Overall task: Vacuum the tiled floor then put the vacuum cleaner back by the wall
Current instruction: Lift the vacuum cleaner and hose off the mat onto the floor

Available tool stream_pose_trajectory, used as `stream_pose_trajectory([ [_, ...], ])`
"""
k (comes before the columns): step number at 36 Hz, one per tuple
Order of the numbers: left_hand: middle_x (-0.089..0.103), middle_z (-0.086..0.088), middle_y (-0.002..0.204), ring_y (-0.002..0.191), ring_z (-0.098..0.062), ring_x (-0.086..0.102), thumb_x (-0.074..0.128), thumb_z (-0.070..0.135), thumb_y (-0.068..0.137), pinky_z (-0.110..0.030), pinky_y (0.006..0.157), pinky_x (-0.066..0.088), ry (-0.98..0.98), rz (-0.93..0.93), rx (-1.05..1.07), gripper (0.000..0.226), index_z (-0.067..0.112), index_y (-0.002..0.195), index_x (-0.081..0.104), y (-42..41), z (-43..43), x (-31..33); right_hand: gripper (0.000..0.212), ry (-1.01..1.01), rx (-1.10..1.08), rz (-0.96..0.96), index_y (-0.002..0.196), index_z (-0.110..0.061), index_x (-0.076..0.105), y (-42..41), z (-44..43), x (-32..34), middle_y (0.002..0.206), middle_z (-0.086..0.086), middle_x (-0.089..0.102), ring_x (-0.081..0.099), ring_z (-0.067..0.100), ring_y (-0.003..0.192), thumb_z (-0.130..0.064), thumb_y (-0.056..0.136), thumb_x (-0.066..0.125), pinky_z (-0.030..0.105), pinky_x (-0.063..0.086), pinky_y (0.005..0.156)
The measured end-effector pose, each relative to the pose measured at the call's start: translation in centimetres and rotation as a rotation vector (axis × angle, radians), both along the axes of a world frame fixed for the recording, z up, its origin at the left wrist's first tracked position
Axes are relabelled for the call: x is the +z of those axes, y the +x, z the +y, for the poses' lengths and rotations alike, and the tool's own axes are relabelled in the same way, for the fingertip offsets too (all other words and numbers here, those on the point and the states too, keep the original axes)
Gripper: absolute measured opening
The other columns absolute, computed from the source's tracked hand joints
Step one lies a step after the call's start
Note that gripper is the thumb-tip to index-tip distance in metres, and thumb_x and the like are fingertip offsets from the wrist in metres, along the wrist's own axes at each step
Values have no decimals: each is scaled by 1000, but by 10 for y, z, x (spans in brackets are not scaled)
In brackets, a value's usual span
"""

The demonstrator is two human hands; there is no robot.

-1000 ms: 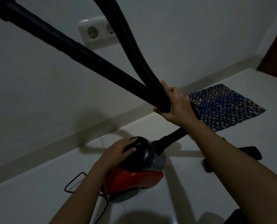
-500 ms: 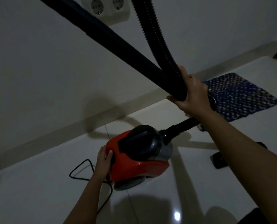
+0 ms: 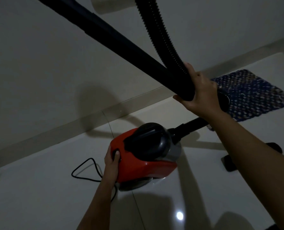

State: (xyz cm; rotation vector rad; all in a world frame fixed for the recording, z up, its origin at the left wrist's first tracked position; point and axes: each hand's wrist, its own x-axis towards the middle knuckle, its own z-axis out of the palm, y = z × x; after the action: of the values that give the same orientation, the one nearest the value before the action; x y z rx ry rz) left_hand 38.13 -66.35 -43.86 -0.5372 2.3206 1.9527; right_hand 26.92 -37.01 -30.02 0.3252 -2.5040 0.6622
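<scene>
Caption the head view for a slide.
Left hand on the red vacuum cleaner; right hand holding its black wand and hose.

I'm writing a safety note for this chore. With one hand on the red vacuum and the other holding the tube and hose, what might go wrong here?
1. The power cord lies looped on the floor tiles beside the left hand; it could snag or trip.
2. The right hand holds both rigid tube and hose raised; the tube could strike the wall socket.
3. The floor head lies loose nearby, underfoot.

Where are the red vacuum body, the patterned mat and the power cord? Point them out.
red vacuum body (image 3: 142, 170), head view, red side shell.
patterned mat (image 3: 257, 95), head view, its middle.
power cord (image 3: 81, 168), head view, looped part.
</scene>
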Motion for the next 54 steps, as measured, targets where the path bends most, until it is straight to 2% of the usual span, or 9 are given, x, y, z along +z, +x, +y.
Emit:
stream_pose_trajectory([
  [5, 45, 15, 116, 115, -13, 46, 38, 26, 101, -36, 98, 42, -34, 39, 21, 30, 37, 129, 32, 1, 1, -5, 92, 6, -2, -4, 145, -38, 10, 0, 2, -3, 115, 11, 57, 54, 29, 106, -52, 74, 66, 50, 39, 90],
  [11, 40, 0, 139, 129, -25, 43, 43, 32, 98, -47, 106, 40, -17, -74, 0, 51, 25, 146, 26, 1, -5, 2, 92, 23, 1, -10, 145, -37, 12, 8, -2, -1, 112, 10, 57, 52, 28, 105, -50, 74, 69, 48, 37, 90],
  [16, 61, 0, 111, 122, -32, 54, 48, 25, 97, -28, 86, 49, -102, -139, -110, 29, 14, 125, 49, -10, -4, 46, 92, -4, 11, -16, 146, -36, 13, 15, -2, 10, 105, 12, 57, 54, 31, 99, -53, 72, 66, 48, 40, 85],
  [18, 54, -7, 133, 130, -30, 45, 47, 33, 97, -34, 99, 45, -168, -81, -30, 44, 10, 135, 44, -17, 8, 71, 92, -23, 5, -26, 146, -36, 13, 16, 0, 16, 106, 13, 56, 54, 32, 100, -54, 71, 64, 48, 40, 85],
  [21, 39, -4, 150, 136, -19, 38, 46, 39, 96, -38, 114, 33, -174, 170, 115, 53, 16, 143, 38, -19, 41, 122, 94, -61, 20, -48, 147, -36, 13, 17, 4, 23, 109, 12, 56, 54, 32, 102, -56, 71, 63, 49, 40, 86],
  [26, 52, 9, 130, 122, 7, 45, 55, 24, 94, -6, 102, 35, -256, 812, 97, 38, 15, 130, 53, -8, 99, 210, 95, -81, 46, -46, 145, -40, 8, 23, 13, 28, 111, 14, 55, 54, 34, 103, -55, 72, 66, 50, 39, 86],
  [31, 54, 2, 131, 125, -14, 49, 59, 26, 89, -22, 109, 36, -673, 1118, -244, 45, 4, 127, 56, -25, 128, 269, 97, -92, 55, -48, 144, -39, 8, 32, 22, 31, 112, 13, 55, 54, 33, 104, -49, 73, 73, 47, 39, 86],
  [38, 72, -3, 102, 94, -22, 67, 67, 35, 81, -33, 87, 50, -1465, 1199, -705, 36, 13, 109, 69, -51, 137, 293, 94, -139, 58, -55, 143, -43, 8, 48, 43, 29, 117, 12, 55, 53, 33, 107, -51, 73, 70, 49, 40, 90],
  [54, 65, 7, 110, 99, -18, 63, 53, 48, 89, -29, 71, 43, -1702, 890, -1098, 41, 42, 129, 49, -72, 164, 312, 99, -112, 150, -32, 147, -51, -5, 51, 83, 1, 127, 11, 49, 50, 28, 113, -74, 72, 55, 52, 43, 96],
])
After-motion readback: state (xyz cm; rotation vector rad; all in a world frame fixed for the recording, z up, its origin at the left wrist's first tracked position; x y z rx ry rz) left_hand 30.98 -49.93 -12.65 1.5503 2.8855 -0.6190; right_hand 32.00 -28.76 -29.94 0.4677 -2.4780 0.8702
